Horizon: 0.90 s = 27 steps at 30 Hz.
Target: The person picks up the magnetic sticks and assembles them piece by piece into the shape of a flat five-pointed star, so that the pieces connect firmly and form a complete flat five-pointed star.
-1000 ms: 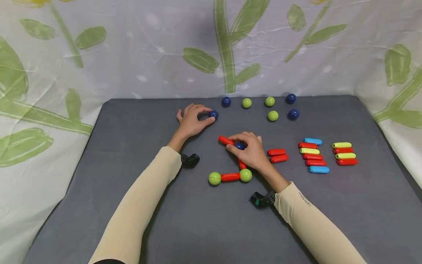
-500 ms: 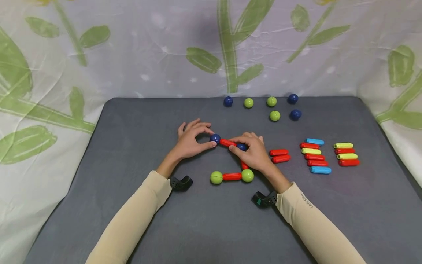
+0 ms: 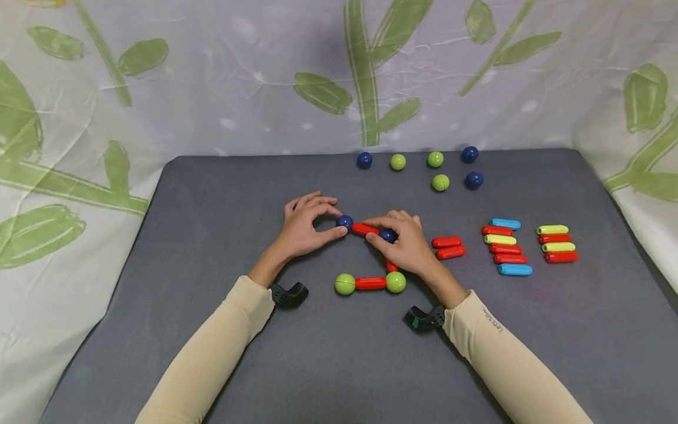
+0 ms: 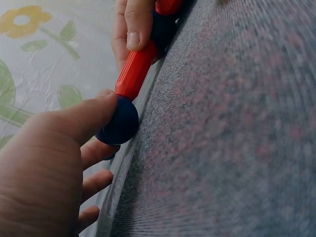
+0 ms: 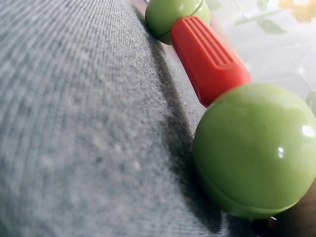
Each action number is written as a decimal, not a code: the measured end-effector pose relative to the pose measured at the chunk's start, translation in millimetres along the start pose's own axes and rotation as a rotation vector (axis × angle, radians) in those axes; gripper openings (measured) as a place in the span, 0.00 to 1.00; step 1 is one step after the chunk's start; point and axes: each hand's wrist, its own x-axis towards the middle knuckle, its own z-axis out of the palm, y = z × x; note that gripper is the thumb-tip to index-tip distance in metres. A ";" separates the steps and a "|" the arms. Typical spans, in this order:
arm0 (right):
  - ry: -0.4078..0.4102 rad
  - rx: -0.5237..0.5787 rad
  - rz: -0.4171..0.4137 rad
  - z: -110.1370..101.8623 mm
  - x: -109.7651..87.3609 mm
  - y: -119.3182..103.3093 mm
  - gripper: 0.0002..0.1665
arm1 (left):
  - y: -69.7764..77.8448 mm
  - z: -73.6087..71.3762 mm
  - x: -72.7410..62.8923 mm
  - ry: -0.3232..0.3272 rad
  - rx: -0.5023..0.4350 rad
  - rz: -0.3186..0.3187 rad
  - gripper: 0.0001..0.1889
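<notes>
My left hand [image 3: 304, 228] pinches a dark blue ball [image 3: 344, 222] between thumb and forefinger, its other fingers spread. In the left wrist view that blue ball [image 4: 119, 121] meets the end of a red rod [image 4: 133, 74]. My right hand [image 3: 405, 241] grips the other end of this red rod [image 3: 364, 229], beside a second blue ball [image 3: 388, 235]. From under the right hand another red rod [image 3: 391, 266] runs down to a green ball [image 3: 395, 282]. A red rod [image 3: 371, 284] joins that ball to a green ball [image 3: 345, 284] on the left.
Loose blue balls [image 3: 364, 160] and green balls [image 3: 440, 182] lie along the table's back edge. Two red rods [image 3: 450, 252] sit right of my right hand. Further right are rows of red, yellow and blue rods [image 3: 515, 270] and another short row [image 3: 558, 247].
My left hand has brought its blue ball toward me, from the back down to the free end of the red rod, where they now touch. The right hand has stayed nearly still.
</notes>
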 end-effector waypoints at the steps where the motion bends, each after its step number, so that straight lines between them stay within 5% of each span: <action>1: 0.000 -0.002 -0.003 0.0 -0.1 0.4 0.18 | 0.0 -0.1 0.2 -0.002 0.004 0.002 0.18; 10: 0.004 -0.010 -0.004 -0.2 -0.9 0.7 0.19 | 0.9 0.0 1.0 0.014 -0.062 0.016 0.16; 21: 0.015 0.030 0.058 -1.7 3.0 -1.7 0.16 | -1.1 -3.5 11.7 0.149 -0.195 -0.051 0.15; 27: 0.031 0.033 0.048 0.4 2.0 -2.4 0.14 | -2.7 -2.6 8.0 0.152 -0.205 -0.067 0.14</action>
